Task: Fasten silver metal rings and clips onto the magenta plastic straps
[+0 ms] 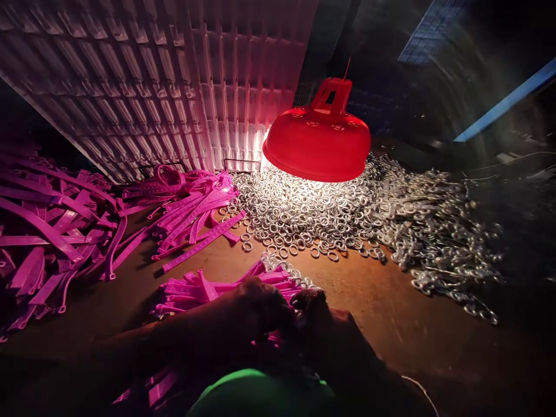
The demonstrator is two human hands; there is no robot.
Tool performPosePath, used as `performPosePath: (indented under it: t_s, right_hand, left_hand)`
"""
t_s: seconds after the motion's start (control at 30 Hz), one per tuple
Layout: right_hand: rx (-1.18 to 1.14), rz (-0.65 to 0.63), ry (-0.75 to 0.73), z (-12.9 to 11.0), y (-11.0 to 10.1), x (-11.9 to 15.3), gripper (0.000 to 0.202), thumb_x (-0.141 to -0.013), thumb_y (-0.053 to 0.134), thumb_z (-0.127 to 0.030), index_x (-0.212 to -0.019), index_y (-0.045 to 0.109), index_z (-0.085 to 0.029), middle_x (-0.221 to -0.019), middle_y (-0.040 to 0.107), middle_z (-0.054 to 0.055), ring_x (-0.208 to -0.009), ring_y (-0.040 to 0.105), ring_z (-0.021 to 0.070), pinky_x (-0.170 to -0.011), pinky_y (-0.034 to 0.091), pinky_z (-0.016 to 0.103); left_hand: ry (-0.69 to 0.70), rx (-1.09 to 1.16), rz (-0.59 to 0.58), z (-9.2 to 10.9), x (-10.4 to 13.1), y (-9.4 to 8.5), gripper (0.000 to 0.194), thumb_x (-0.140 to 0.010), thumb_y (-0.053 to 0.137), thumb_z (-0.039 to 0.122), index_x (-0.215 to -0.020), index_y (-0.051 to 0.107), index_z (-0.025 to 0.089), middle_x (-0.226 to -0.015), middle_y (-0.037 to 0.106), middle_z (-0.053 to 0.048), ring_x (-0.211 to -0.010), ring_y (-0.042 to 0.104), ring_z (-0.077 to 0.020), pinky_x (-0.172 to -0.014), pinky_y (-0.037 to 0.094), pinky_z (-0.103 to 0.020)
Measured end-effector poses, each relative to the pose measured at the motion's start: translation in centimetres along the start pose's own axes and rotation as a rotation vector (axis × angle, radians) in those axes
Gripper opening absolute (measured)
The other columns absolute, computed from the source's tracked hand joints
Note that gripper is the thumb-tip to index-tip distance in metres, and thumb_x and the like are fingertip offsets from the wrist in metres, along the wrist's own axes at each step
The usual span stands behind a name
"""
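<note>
My left hand and my right hand meet at the lower middle, both in deep shadow, fingertips close together. The left is closed, and pink strap shows just beneath it. Pinched fingers on the right face the left hand; what lies between them is too dark to make out. Right behind the hands lies a bundle of pink straps with metal rings at its far end. A heap of loose silver rings spreads farther back. More pink straps lie to its left.
A red lamp hangs low over the ring heap. Ribbed pale panels stand behind. A large tangle of pink straps covers the left of the brown table. Something green is at the bottom edge, near a thin wire.
</note>
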State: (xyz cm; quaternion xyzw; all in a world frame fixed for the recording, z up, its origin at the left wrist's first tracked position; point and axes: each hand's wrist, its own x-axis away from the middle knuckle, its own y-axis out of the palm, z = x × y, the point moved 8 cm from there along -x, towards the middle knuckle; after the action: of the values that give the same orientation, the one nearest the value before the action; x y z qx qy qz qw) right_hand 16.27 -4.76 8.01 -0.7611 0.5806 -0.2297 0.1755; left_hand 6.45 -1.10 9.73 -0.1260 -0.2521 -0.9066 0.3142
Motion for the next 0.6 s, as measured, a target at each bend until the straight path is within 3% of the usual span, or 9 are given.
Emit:
performPosePath:
  t_s: [0.13,0.33,0.5,0.6]
  right_hand:
    - [-0.164,-0.090,0.118,1.4,0.9,0.8,0.051,-0.089,0.040,-0.066,-0.092,0.059,-0.019,-0.067,0.060,0.007,-0.061,0.057,0.0184,-0.043,0.038,0.023]
    - [-0.168,-0.243,0.185,0.5,1.3,0.4,0.055,-0.094,0.031,-0.062,-0.108,0.055,-0.014,-0.074,0.061,0.007,-0.065,0.055,0.0166,-0.051,0.040,0.023]
    - [0.091,-0.272,-0.008,-2.1,0.4,-1.0,0.035,-0.087,0.054,-0.049,-0.095,0.052,-0.015,-0.068,0.058,0.002,-0.056,0.044,0.0113,-0.050,0.027,0.022]
    - [0.234,-0.237,-0.137,-3.3,-0.4,-1.9,0.026,-0.086,0.057,-0.040,-0.092,0.050,-0.016,-0.065,0.056,0.000,-0.054,0.041,0.0099,-0.051,0.025,0.023]
  left_hand:
    - [-0.032,0.269,0.070,-1.4,0.5,0.9,0.027,-0.071,0.067,0.034,-0.057,0.060,0.012,-0.056,0.052,-0.001,-0.053,0.050,-0.0114,-0.050,0.038,-0.023]
    - [0.041,0.012,0.091,-1.8,-0.1,0.0,0.032,-0.073,0.071,0.038,-0.064,0.061,0.010,-0.058,0.055,-0.002,-0.054,0.051,-0.0108,-0.050,0.036,-0.022]
    - [0.066,-0.032,0.092,-2.1,-1.0,-0.8,0.038,-0.075,0.067,0.045,-0.065,0.057,0.010,-0.060,0.053,-0.001,-0.056,0.048,-0.0100,-0.052,0.035,-0.023]
    - [0.055,-0.063,0.125,-2.4,-1.0,-1.7,0.034,-0.077,0.065,0.044,-0.067,0.059,0.012,-0.060,0.051,0.001,-0.054,0.045,-0.0085,-0.051,0.035,-0.022]
